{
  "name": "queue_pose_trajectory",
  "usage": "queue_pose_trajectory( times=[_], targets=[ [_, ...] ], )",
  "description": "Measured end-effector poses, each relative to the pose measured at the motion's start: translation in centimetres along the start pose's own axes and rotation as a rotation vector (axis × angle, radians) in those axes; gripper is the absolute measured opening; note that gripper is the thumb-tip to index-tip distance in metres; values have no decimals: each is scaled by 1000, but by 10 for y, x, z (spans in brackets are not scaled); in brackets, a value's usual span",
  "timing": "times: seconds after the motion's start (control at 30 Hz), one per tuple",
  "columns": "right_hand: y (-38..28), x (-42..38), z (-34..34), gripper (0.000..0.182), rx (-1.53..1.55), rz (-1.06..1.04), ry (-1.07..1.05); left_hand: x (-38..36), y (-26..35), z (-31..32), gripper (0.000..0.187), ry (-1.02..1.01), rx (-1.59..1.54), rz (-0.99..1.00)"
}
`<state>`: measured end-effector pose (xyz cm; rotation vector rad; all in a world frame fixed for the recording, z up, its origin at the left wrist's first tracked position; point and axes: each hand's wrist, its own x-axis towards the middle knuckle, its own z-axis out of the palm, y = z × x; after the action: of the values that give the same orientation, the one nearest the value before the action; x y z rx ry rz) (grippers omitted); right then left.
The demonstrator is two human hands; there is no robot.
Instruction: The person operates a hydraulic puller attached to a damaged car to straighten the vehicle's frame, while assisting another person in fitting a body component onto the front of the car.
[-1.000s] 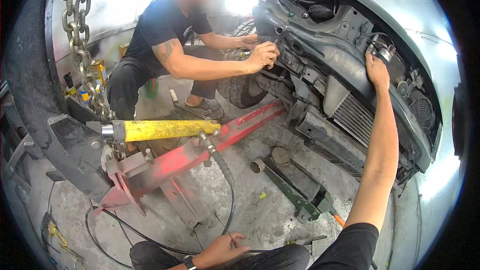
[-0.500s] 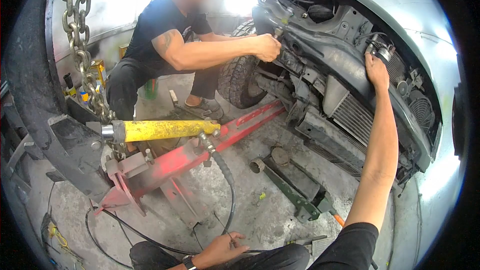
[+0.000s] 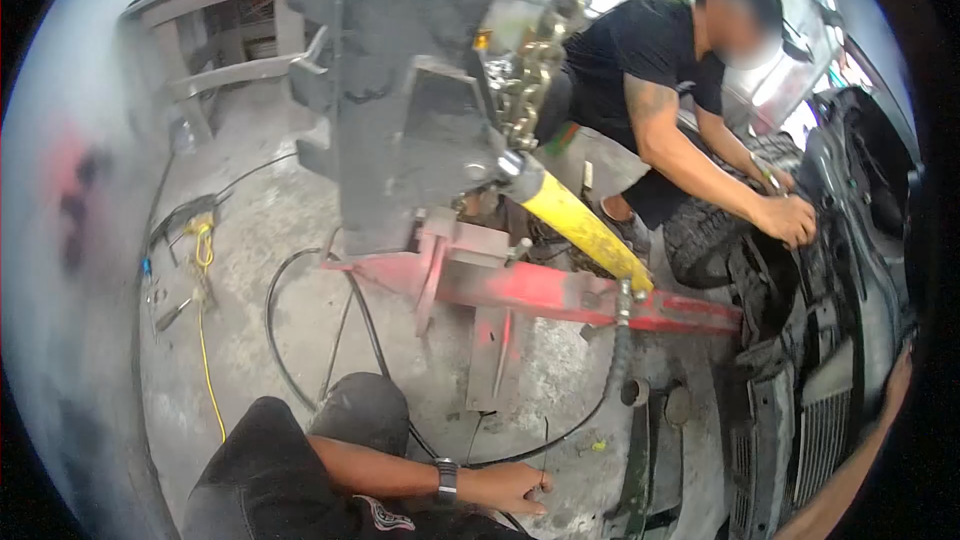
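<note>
Knees (image 3: 370, 415) in dark trousers bend at the near edge of the floor (image 3: 240, 210), and beside them the person's left hand (image 3: 503, 487), with a watch (image 3: 447, 480) on its wrist, has its thumb and fingers closed about a thin dark rod (image 3: 546, 442) that points up above the near edge. The two hands are well apart: the right hand (image 3: 902, 368) is at the far right, beside the exposed vehicle front end (image 3: 868, 240), but it is mostly cut off, so one cannot tell what it grips. A finned cooler (image 3: 824, 440) fills the lower part of that front end, along the floor's right edge. Just left of it lies a low dark jack (image 3: 638, 450). Black hose (image 3: 284, 348) loops across the middle of the floor, and yellow cord (image 3: 212, 380) trails near its left edge. Beyond, a red beam (image 3: 480, 285) runs from a black post (image 3: 385, 160) toward the vehicle, with a yellow cylinder (image 3: 585, 225) slanting above it and a chain (image 3: 540, 65) hanging beside the post. Farther back, another person (image 3: 635, 70) crouches by the tyre (image 3: 697, 245), both hands (image 3: 787, 222) at the vehicle's corner.
</note>
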<state>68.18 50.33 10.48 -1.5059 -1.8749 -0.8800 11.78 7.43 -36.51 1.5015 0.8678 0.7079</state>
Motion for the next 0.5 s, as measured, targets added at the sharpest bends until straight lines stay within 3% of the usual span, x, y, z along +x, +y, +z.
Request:
queue_pose_trajectory(
  times=[0.23,0.5],
  targets=[
    [14,2,7,42,199,4,121,4,-14,7,46,29,79,39],
    [-99,-27,-46,61,-7,190,-94,3,-7,6,46,-2,36,2]
  ],
)
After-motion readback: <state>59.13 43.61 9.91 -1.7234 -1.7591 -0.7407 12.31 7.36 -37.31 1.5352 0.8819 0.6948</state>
